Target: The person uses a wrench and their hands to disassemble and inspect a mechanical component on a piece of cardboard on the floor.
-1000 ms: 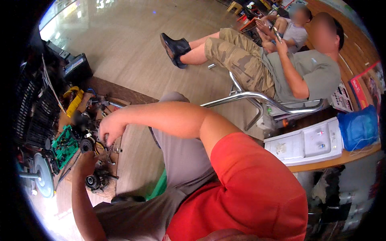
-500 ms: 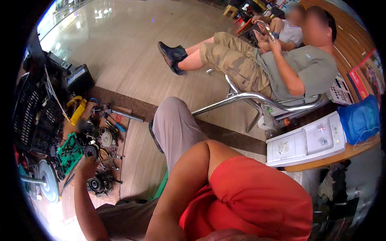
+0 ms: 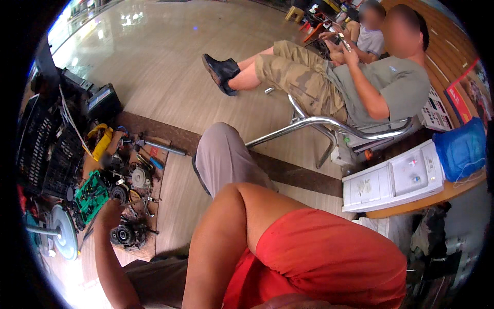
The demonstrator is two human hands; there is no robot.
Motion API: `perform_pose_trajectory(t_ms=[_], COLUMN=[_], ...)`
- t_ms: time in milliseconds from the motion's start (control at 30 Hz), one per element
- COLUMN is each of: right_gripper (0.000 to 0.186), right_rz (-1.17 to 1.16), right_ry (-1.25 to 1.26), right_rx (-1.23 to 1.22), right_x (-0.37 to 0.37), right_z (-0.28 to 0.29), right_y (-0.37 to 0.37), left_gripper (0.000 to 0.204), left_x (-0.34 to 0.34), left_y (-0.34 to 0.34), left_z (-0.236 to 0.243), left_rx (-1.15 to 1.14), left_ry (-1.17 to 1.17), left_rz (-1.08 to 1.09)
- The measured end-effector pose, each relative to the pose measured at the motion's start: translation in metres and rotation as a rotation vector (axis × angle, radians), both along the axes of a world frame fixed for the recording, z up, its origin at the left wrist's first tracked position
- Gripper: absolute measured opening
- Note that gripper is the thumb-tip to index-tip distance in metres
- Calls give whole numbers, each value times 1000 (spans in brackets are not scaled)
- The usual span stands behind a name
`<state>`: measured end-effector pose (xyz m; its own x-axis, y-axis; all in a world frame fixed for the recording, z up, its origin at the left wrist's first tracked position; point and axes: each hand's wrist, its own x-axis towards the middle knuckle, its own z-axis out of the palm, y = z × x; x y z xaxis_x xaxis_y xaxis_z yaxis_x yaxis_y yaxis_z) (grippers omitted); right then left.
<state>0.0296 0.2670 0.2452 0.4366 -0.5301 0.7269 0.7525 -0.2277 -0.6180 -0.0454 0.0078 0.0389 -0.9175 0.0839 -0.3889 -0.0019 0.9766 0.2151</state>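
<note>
My left hand (image 3: 110, 208) is on the board (image 3: 150, 206), fingers pinched beside a dark ring-shaped part (image 3: 118, 192); what they grip is too small to make out. Just below lies a dark mechanical assembly (image 3: 123, 235) with a round face. Further up are a grey round metal part (image 3: 140, 177), small loose metal pieces, blue-handled tools (image 3: 156, 162) and a long metal bar (image 3: 167, 148). A green tool case (image 3: 90, 198) lies open left of my hand. My right forearm drops out of view at the lower edge, so my right hand is not visible.
Black crates (image 3: 38, 144), a battery (image 3: 103, 103), a yellow object (image 3: 100, 139) and a grey disc on a post (image 3: 64, 232) are at left. Two seated people (image 3: 399, 90) hold phones beside a chrome chair frame (image 3: 360, 131). A white dispenser (image 3: 391, 175) and blue bag (image 3: 460, 147) are at right.
My right hand has left the parts board and moved down out of view, uncovering the tools there. My left hand stays by the ring-shaped part.
</note>
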Motion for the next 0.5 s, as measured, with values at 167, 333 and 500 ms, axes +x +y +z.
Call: perform_pose_trajectory(t_ms=[167,333,500], right_gripper=[26,26,26], right_rz=[-4,-7,-15], right_ry=[-7,-1,5], right_rx=[-22,-36,-51], right_x=[7,10,10], right_z=[-1,-3,-1], right_y=[-5,-8,-7], left_gripper=[16,18,20], left_x=[3,2,8], left_y=[3,2,-3], left_z=[12,8,-2], left_rx=[2,23,-25], left_ry=[1,25,84], left_rz=[27,31,-25])
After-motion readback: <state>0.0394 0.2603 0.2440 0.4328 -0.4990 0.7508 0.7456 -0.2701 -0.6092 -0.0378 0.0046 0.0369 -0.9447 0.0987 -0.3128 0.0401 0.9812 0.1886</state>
